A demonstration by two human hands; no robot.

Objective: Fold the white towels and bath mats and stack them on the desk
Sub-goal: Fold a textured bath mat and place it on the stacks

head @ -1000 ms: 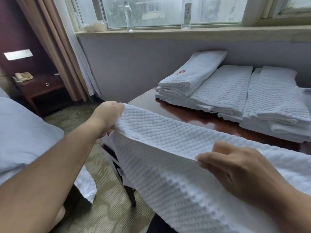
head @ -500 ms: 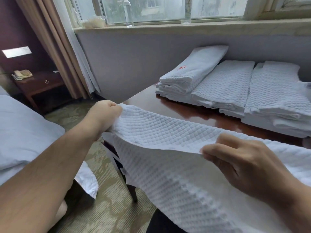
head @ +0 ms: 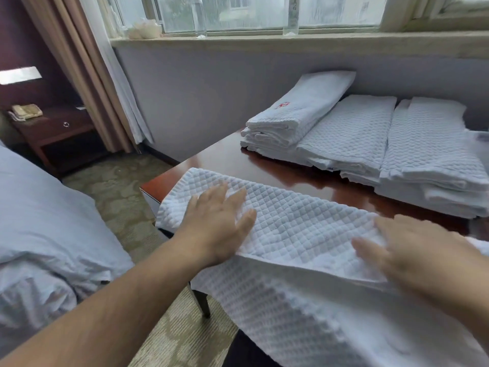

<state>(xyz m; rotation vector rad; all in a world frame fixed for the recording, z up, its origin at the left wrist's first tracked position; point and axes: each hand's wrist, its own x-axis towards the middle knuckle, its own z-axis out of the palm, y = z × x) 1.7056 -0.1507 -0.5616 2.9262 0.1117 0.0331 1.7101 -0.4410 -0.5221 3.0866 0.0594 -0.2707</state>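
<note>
Hands down flat on the bath mat (head: 304,226). It lies across the near edge of the counter (head: 277,165), a folded upper layer on the wood and a lower layer hanging off the near edge toward the camera. The left hand (head: 217,223) presses on the mat's left end, grip spread, fingers straight and fanned. The right hand (head: 412,255) lies on the mat further right, blurred, its grip also spread, palm down.

The mat's left end reaches the counter's near-left corner and pokes just past it. Beyond the mat's far edge runs a bare strip of glossy wood, open from the left edge across to the right.

Behind that strip, along the wall, sit three piles. A folded towel with a red mark (head: 299,112) tops the left pile. A waffle stack (head: 349,133) sits just beside it, and another waffle stack (head: 428,144) touches that one on the right.

Left of the counter there's patterned carpet (head: 119,181), then the bed (head: 39,207) close in. A counter leg (head: 202,303) shows under the hanging layer. Further back stand a nightstand (head: 53,131) with a telephone (head: 26,111), a curtain (head: 79,62), and two bottles (head: 199,17) on the window sill (head: 264,41).
</note>
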